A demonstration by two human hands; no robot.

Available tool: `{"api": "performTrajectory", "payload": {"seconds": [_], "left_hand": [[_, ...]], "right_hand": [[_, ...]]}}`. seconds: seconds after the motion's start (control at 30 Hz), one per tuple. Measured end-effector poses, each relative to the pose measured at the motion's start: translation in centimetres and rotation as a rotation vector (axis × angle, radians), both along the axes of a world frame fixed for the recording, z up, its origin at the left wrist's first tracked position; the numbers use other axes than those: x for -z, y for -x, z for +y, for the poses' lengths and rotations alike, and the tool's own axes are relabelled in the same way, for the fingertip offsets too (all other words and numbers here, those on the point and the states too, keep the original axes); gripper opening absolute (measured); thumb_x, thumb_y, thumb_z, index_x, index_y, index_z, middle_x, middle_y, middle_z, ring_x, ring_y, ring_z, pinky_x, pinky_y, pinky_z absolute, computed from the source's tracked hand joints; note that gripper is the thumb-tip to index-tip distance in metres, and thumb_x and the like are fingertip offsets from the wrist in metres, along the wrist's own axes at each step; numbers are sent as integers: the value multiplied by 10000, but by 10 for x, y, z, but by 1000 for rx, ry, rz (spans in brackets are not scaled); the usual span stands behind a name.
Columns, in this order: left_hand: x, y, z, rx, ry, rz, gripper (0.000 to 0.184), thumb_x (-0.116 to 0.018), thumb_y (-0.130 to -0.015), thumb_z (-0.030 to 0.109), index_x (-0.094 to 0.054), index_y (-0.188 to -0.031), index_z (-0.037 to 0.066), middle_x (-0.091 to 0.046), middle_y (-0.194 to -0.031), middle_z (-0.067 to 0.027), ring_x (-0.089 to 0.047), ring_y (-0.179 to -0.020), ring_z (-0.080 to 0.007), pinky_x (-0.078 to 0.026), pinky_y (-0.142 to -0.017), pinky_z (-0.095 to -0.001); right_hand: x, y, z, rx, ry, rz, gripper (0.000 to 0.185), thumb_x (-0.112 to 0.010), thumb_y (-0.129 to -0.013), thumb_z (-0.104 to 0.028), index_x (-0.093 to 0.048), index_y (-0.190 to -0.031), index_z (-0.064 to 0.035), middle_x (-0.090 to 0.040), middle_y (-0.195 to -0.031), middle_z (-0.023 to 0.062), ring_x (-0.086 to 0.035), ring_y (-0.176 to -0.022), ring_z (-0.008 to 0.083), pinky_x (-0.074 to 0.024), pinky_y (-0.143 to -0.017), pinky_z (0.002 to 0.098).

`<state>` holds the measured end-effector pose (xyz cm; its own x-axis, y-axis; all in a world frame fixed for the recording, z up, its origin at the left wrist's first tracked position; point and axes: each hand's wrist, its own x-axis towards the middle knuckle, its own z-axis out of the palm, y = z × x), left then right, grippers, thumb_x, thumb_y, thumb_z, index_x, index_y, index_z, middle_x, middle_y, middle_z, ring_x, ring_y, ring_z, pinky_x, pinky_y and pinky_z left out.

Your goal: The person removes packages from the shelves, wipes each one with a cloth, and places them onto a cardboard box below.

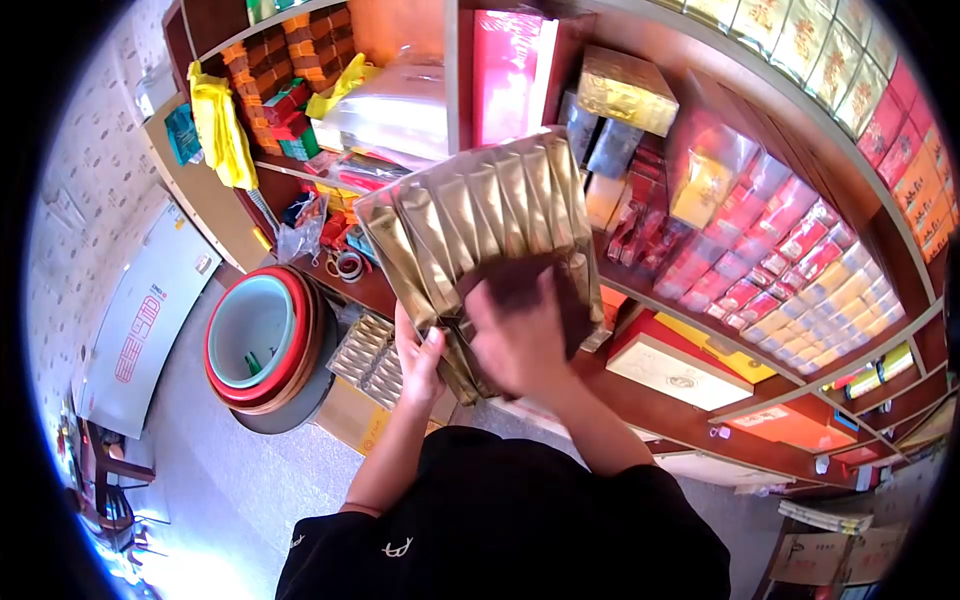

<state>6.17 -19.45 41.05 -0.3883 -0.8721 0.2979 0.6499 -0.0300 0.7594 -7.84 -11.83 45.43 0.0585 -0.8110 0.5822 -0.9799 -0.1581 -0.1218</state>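
Observation:
My left hand [420, 360] grips the lower left edge of a clear-wrapped pack of gold foil packets [480, 205], thumb on top. The pack is tilted up in front of the shelves, its packets side by side in a row. A dark brown cloth [560, 305] lies against the lower right part of the pack. My right hand [515, 335] is closed on this cloth and presses it to the packets; motion blurs its fingers.
Shelves hold red and gold boxes [760, 240], a yellow cloth [222, 125] and a tape roll [349, 265]. Stacked basins [250, 330] stand on the floor at left, beside more foil packets [370, 360] on a cardboard box [350, 415]. A white panel [150, 320] leans by the wall.

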Motion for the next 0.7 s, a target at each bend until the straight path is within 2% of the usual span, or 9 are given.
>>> {"api": "performTrajectory", "payload": {"seconds": [0.03,0.17,0.33,0.4,0.43,0.5,0.57,0.63,0.7], "left_hand": [[1,4,-2,32,22,29,847,-714,-828,310,-218,-1458,38,-469,-1340,-127,-473,-1226,-225,-370,-1038,-375],[10,10,4,161,167,-88,841,-704,-821,330,-220,-1443,36,-436,-1353,-118,-442,-1238,-202,-353,-1034,-346],[20,13,18,324,204,-186,819,-709,-760,283,-265,-1396,20,-463,-1291,-100,-469,-1177,-181,-375,-1002,-332],[13,12,24,359,142,-159,807,-716,-752,279,-285,-1382,19,-484,-1263,-100,-490,-1150,-181,-392,-984,-330],[10,11,26,371,81,-127,795,-724,-744,275,-306,-1369,17,-506,-1235,-100,-511,-1123,-180,-410,-967,-328],[9,7,27,399,62,-117,767,-747,-733,263,-342,-1332,7,-542,-1168,-101,-549,-1073,-178,-432,-943,-319],[1,2,36,396,-30,-98,770,-772,-724,282,-359,-1306,-7,-552,-1141,-106,-563,-1063,-182,-436,-943,-317],[7,0,35,384,-17,-101,765,-793,-715,289,-370,-1279,-7,-554,-1136,-109,-566,-1065,-180,-443,-936,-316],[19,3,34,330,88,-154,745,-805,-713,283,-378,-1254,1,-549,-1149,-107,-564,-1065,-175,-443,-933,-314]], "right_hand": [[9,-17,7,-47,127,87,597,-606,-820,-315,-459,-1376,-154,-628,-1133,160,-573,-1065,356,-237,-1041,654],[-15,-2,6,-32,168,11,653,-586,-838,-270,-382,-1448,-159,-618,-1166,104,-537,-1128,358,-261,-1033,646],[-78,12,-10,36,320,131,594,-594,-837,-262,-449,-1393,-115,-617,-1019,97,-560,-965,311,-321,-1026,564],[-83,17,-16,5,333,102,532,-620,-819,-302,-524,-1301,-99,-591,-945,92,-543,-895,287,-392,-920,488],[-82,23,-20,41,382,77,397,-640,-802,-342,-601,-1107,-90,-579,-855,75,-548,-816,264,-414,-786,430],[-78,47,-20,117,316,25,299,-645,-798,-368,-620,-906,-91,-592,-770,74,-572,-727,264,-433,-691,416],[-70,82,-15,197,348,-17,329,-627,-820,-368,-590,-662,-81,-561,-586,100,-582,-557,304,-446,-529,432],[-58,107,1,352,373,-152,321,-569,-876,-319,-607,-682,-66,-560,-596,116,-568,-560,328,-459,-546,423],[-47,109,17,438,365,-365,268,-526,-905,-281,-651,-804,-65,-590,-709,117,-586,-714,311,-472,-738,446]]}}
